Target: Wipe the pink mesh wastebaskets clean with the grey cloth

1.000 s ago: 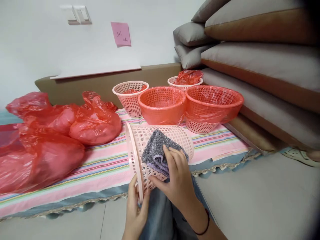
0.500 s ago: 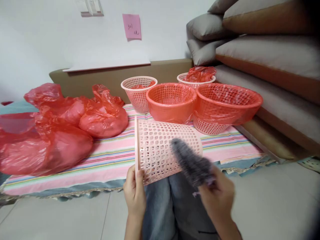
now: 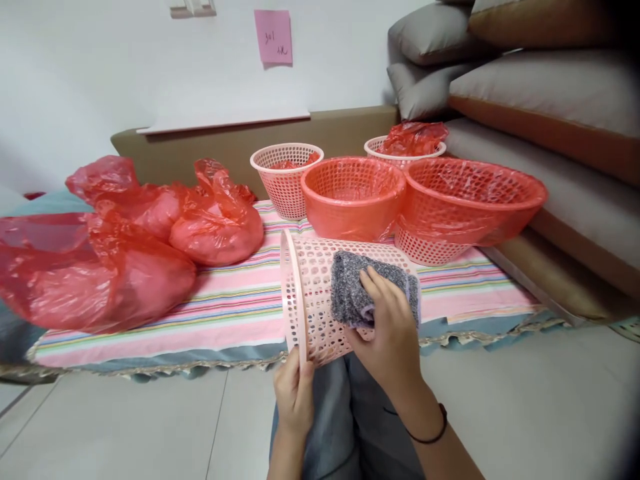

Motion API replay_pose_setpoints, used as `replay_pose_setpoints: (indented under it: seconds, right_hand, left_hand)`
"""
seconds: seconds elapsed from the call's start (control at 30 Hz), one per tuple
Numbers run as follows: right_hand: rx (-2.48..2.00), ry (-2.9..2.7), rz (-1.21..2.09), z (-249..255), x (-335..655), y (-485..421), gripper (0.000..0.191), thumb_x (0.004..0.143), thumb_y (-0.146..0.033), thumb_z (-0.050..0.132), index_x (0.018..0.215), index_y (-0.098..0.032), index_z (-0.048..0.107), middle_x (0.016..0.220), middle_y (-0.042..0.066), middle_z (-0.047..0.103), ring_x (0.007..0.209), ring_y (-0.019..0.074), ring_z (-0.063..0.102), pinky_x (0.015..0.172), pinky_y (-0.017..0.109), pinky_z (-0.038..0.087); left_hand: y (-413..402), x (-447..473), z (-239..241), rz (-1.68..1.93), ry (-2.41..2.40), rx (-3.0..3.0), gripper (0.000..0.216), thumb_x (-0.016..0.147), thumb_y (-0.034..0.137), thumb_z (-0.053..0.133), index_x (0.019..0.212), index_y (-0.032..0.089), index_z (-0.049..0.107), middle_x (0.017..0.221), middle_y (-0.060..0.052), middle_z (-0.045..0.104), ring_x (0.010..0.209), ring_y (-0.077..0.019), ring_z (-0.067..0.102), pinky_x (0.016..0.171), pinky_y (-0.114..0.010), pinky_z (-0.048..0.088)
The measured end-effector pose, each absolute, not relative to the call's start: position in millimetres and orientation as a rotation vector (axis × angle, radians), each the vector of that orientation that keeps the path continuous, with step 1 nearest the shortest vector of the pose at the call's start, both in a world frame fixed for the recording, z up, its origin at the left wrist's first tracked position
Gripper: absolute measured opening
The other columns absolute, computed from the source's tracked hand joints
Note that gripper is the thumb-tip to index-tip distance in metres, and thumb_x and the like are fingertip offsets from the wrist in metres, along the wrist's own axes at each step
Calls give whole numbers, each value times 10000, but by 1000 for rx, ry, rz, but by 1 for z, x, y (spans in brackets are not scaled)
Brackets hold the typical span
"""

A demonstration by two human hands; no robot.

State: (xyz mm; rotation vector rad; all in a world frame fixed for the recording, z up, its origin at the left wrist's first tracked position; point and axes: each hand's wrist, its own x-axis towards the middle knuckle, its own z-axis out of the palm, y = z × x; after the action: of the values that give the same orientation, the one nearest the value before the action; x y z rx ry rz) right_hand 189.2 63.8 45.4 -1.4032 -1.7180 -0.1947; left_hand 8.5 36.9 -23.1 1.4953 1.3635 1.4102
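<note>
A pale pink perforated plastic basket lies on its side above my knees, its open rim facing left. My left hand grips that rim near its lower edge, thumb and fingers closed around it. In my right hand is a folded grey cloth with a lilac edge, pressed flat against the basket's side. The cloth hides part of the holes beneath it. A dark band circles my right wrist.
Behind the basket stand a pink basket and bag-lined red baskets on a striped cloth. Stuffed red plastic bags sit at left. Stacked cushions rise at right. A pink note sticks to the wall.
My right hand has brought the cloth from a blurred, raised position onto the basket's side. The basket has turned slightly, showing more of its rim. The view has shifted a little.
</note>
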Motion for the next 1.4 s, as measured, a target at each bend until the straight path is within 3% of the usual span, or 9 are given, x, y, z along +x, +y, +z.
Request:
replay_pose_setpoints:
  seconds: [0.2, 0.33, 0.43, 0.57, 0.73, 1.0, 1.27, 1.33, 1.4]
  right_hand:
    - [-1398, -1776, -174, 49, 202, 71, 744, 714, -61, 543, 1431, -256, 493, 1335, 88, 652, 1198, 323, 585, 1012, 537, 502]
    - [-1387, -1759, -196, 44, 197, 72, 667, 705, -82, 548, 1359, -210, 569, 1256, 121, 642, 1169, 334, 581, 999, 558, 492]
    - [-1305, -1744, -170, 50, 193, 73, 612, 758, -104, 510, 1361, -194, 566, 1324, 141, 611, 1279, 344, 540, 1059, 584, 459]
    - [-1109, -1702, -168, 69, 185, 78, 633, 831, -128, 432, 1461, -176, 466, 1505, 140, 533, 1448, 307, 439, 1187, 593, 360]
    - [-1201, -1875, -102, 73, 160, 90, 736, 743, -38, 413, 1453, -198, 515, 1572, 61, 494, 1523, 326, 331, 1226, 652, 268]
    - [-1113, -1935, -20, 55, 159, 88, 699, 728, -76, 414, 1395, -205, 576, 1536, 41, 539, 1509, 330, 355, 1217, 672, 247]
    - [-1085, -1943, -25, 43, 160, 65, 641, 826, -101, 387, 1443, -239, 497, 1565, 25, 505, 1551, 274, 260, 1234, 611, 195]
    - [-1082, -1942, -29, 40, 160, 67, 620, 844, -120, 390, 1444, -239, 494, 1559, 29, 512, 1548, 279, 264, 1230, 610, 202]
    - [-1080, -1942, -31, 39, 160, 71, 629, 833, -122, 405, 1446, -237, 489, 1555, 39, 517, 1541, 295, 281, 1223, 624, 213]
  left_hand:
    - [51, -1, -46, 1470, 1326, 1251, 544, 833, 680, 633, 938, 175, 804, 917, -96, 795, 856, -288, 739, 795, -372, 586]
    - [59, -10, -60, 1432, 1257, 1189, 680, 777, 768, 621, 976, 144, 805, 896, -127, 797, 826, -322, 757, 761, -416, 618]
    - [61, -13, -64, 1391, 1202, 1219, 758, 749, 819, 594, 1016, 142, 805, 926, -139, 797, 832, -334, 757, 771, -436, 621]
    - [61, -14, -64, 1345, 1190, 1281, 754, 679, 849, 626, 879, 147, 814, 825, -130, 783, 738, -318, 734, 752, -440, 612]
    - [58, -11, -52, 1311, 1219, 1309, 765, 669, 883, 597, 814, 158, 795, 734, -111, 756, 742, -320, 719, 720, -420, 601]
    - [60, 14, 15, 1352, 1330, 1238, 650, 901, 719, 498, 1130, 157, 732, 985, -128, 765, 998, -309, 705, 850, -379, 568]
    - [56, 28, 56, 1623, 1467, 1264, 420, 965, 510, 568, 1274, 229, 612, 1317, -91, 667, 1182, -238, 637, 994, -349, 499]
    - [44, 34, 71, 1870, 1564, 1285, 318, 952, 416, 620, 1227, 257, 636, 1381, -68, 631, 1286, -235, 579, 1080, -367, 447]
    - [29, 43, 87, 2115, 1537, 1287, 166, 934, 364, 639, 1068, 274, 681, 1254, -38, 692, 1243, -244, 610, 1066, -394, 471]
